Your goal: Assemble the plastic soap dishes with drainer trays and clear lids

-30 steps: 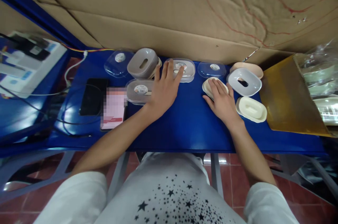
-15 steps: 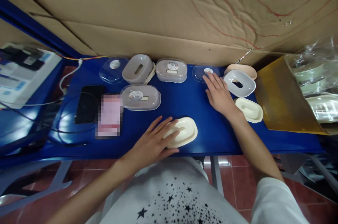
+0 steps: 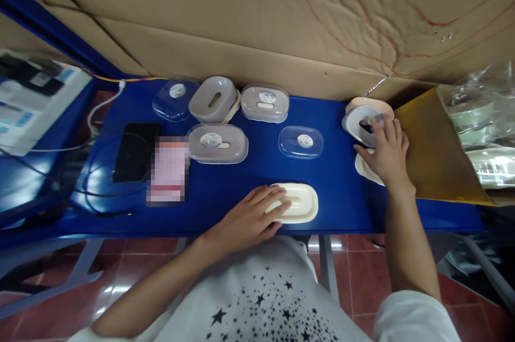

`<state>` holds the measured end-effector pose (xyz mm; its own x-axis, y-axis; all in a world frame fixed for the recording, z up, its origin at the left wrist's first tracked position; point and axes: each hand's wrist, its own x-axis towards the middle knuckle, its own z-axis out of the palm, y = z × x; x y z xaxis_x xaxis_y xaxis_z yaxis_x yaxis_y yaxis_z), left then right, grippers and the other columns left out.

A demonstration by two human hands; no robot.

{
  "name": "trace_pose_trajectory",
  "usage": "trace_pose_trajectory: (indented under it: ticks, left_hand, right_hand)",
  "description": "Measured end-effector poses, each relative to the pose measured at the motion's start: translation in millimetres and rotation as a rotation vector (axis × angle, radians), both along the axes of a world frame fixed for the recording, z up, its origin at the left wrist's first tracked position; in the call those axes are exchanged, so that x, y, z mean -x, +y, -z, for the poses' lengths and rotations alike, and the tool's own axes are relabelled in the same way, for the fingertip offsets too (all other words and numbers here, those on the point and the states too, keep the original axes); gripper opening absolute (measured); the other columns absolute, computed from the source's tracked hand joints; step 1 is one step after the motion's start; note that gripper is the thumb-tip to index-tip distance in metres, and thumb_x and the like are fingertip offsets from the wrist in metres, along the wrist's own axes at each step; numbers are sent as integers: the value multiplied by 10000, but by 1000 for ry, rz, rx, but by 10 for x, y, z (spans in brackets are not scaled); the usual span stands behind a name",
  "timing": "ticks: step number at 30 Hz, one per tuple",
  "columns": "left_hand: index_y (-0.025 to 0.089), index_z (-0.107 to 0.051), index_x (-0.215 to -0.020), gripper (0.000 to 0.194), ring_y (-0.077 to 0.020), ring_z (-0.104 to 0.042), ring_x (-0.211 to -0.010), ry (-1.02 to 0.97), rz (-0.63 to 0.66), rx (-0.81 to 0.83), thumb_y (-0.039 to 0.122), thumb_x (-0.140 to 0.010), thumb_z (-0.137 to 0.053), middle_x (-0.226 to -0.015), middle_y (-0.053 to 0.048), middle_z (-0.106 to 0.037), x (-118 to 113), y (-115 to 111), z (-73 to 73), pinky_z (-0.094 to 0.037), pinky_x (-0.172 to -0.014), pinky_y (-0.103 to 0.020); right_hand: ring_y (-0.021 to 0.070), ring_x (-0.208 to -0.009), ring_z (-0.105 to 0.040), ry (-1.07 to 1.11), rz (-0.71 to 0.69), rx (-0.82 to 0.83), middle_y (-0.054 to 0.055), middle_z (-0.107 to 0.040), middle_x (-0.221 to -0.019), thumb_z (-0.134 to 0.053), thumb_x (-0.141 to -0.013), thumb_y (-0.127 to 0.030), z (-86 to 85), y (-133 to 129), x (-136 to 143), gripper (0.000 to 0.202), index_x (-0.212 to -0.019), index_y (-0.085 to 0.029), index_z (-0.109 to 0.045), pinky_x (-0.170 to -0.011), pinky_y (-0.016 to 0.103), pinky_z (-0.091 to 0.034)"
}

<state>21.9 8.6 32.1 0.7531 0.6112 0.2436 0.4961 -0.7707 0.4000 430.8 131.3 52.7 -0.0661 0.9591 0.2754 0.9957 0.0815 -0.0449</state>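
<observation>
My left hand (image 3: pixel 255 210) lies with fingers outstretched over the left end of a cream oval dish (image 3: pixel 303 203) with a raised middle, near the table's front edge. My right hand (image 3: pixel 388 154) reaches over a pale grey oval tray with a slot (image 3: pixel 354 126), its fingertips at the slot and its thumb spread apart. Under that hand a second cream dish (image 3: pixel 364 167) is partly hidden. Between the hands, farther back, a clear oval lid with a round sticker (image 3: pixel 292 143) lies flat on the blue table.
Clear-lidded grey soap boxes (image 3: pixel 233 155) stand at left centre, beside a grey slotted tray (image 3: pixel 201 103) and another clear lid (image 3: pixel 164 103). Two phones (image 3: pixel 134 157) lie left. A cardboard box (image 3: pixel 426 143) of wrapped pieces stands right, a cardboard wall (image 3: pixel 201 9) behind.
My right hand has left the clear lid and moved right to the grey tray. The lid now sits nearer the front. My left hand and the cream dish have shifted slightly right, the dish turned straighter.
</observation>
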Motion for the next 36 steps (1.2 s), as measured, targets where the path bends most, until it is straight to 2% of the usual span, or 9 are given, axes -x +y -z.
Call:
trace_pose_trajectory:
  ticks: [3, 7, 10, 13, 18, 26, 31, 34, 36]
  left_hand:
    - [191, -579, -1479, 437, -329, -553, -1486, -11, 14, 2, 272, -1054, -639, -1552, -166, -614, -111, 91, 11, -522, -1199, -559]
    - [211, -565, -1502, 476, -339, -542, -1504, -53, -21, -41, 289, -1049, -689, -1634, -192, -520, 2, 103, -21, -517, -1217, -580]
    - [252, -558, -1519, 550, -346, -492, -1549, -186, -88, -121, 305, -1012, -765, -1680, -177, -454, 175, 22, -101, -548, -1202, -564]
    - [246, -614, -1447, 482, -320, -490, -1549, -222, -65, -188, 222, -995, -777, -1585, -120, -563, 270, -25, -203, -574, -1199, -518]
    - [180, -678, -1233, 215, -301, -563, -1456, -146, 15, -237, 157, -1021, -711, -1353, -92, -704, 239, 68, -264, -590, -1190, -509]
    - [178, -686, -1174, 146, -285, -600, -1366, -73, 28, -194, 191, -1030, -703, -1275, -87, -702, 166, 134, -62, -594, -1167, -457]
    - [163, -683, -1165, 154, -268, -630, -1321, -46, 34, -224, 115, -1019, -676, -1254, -93, -720, 211, 100, 21, -578, -1185, -480]
    - [171, -688, -1169, 159, -261, -638, -1338, -48, 4, -217, 143, -1012, -695, -1254, -101, -730, 266, 97, 7, -568, -1195, -482]
    - [171, -691, -1154, 142, -269, -656, -1321, -32, -37, -219, 187, -1014, -705, -1244, -112, -733, 321, 101, -29, -566, -1197, -499]
  right_hand:
    - [468, -1503, -481, 89, -84, -95, 250, -486, -1627, -623, -1005, -626, -40, 53, -128, 634, -1482, -208, -631, -1218, 647, -413]
    - [423, -1485, -527, 307, -350, -161, 180, -527, -1563, -766, -959, -522, -176, -284, 338, 478, -1335, -246, -663, -1209, 668, -472]
    - [378, -1502, -536, 428, -647, 38, 118, -599, -1479, -793, -968, -388, -240, -737, 823, 271, -1180, -274, -668, -1202, 617, -534]
    - [366, -1556, -487, 434, -806, 172, 103, -655, -1400, -785, -983, -329, -231, -1095, 1112, 172, -1040, -256, -641, -1211, 566, -559]
    - [370, -1541, -514, 391, -799, 186, 107, -696, -1344, -777, -993, -365, -154, -1266, 1126, 193, -972, -250, -623, -1172, 546, -610]
    - [360, -1595, -441, 314, -773, 223, 131, -682, -1430, -723, -1034, -338, 2, -1313, 1068, 175, -1150, -218, -671, -1207, 565, -583]
    - [346, -1609, -421, 246, -819, 168, 117, -728, -1361, -696, -1051, -328, 83, -1324, 1141, 125, -1116, -220, -698, -1248, 576, -530]
    - [319, -1609, -426, 315, -808, 174, 125, -631, -1547, -647, -1074, -434, 89, -1102, 1081, 329, -1344, -248, -654, -1280, 584, -477]
    - [331, -1630, -385, 325, -686, 144, 147, -504, -1677, -593, -1097, -445, 108, -864, 1014, 506, -1562, -262, -513, -1304, 632, -411]
